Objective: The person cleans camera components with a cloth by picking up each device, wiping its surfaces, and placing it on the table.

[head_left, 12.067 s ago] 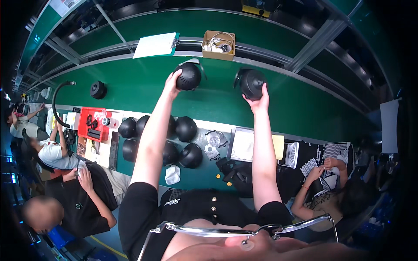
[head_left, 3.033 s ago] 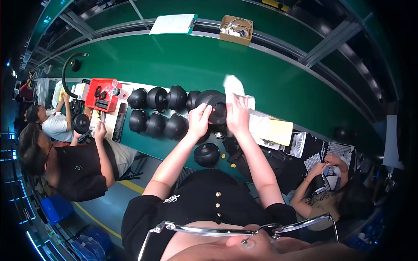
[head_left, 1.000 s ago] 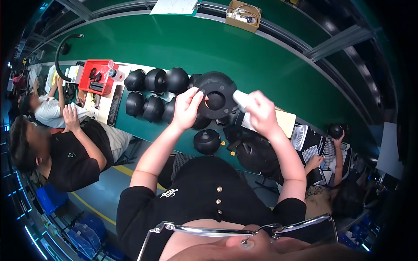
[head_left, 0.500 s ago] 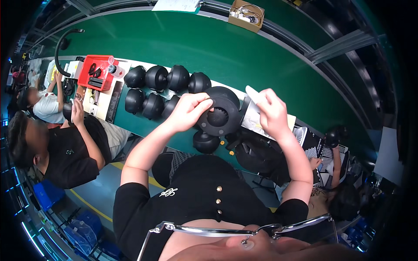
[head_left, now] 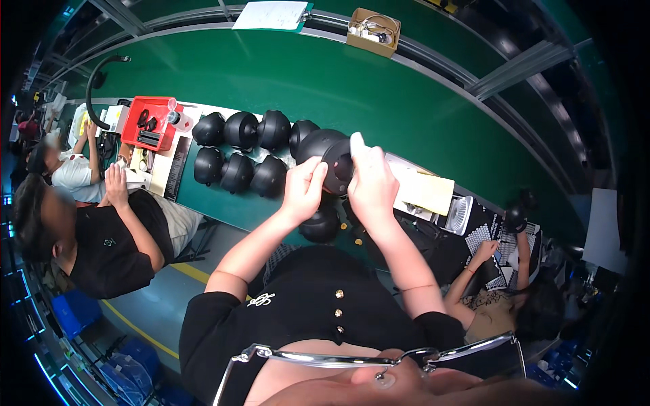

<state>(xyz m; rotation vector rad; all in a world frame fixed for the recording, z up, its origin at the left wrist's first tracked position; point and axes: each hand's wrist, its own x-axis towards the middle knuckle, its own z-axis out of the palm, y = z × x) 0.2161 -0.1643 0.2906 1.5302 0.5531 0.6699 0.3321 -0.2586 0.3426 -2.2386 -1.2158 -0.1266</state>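
Observation:
My left hand [head_left: 305,189] is closed on the rim of a black ball-shaped device [head_left: 318,143] with a flat ring-shaped base, held tilted above the table. Against the base's right side rests my right hand [head_left: 373,181], its fingers curled. Something white [head_left: 357,141] covers or sits at one of its fingertips; whether it is a finger cover or a cloth I cannot tell. Left of my hands, more such black devices [head_left: 240,130] stand in two rows. Another black device [head_left: 319,224] sits nearer my body, beside small orange-yellow round bits [head_left: 358,241].
A red bin [head_left: 159,108] with black parts stands left, beside a clear bottle [head_left: 179,120]. Yellow paper [head_left: 433,191] lies at the right, near a white ribbed part [head_left: 460,214]. A cardboard box [head_left: 374,32] and clipboard [head_left: 271,16] sit at the far edge. Co-workers sit on both sides.
My right hand has moved left, from apart to against the device's base. The device has turned, its ring-shaped face now angled to the right. My left hand has shifted slightly.

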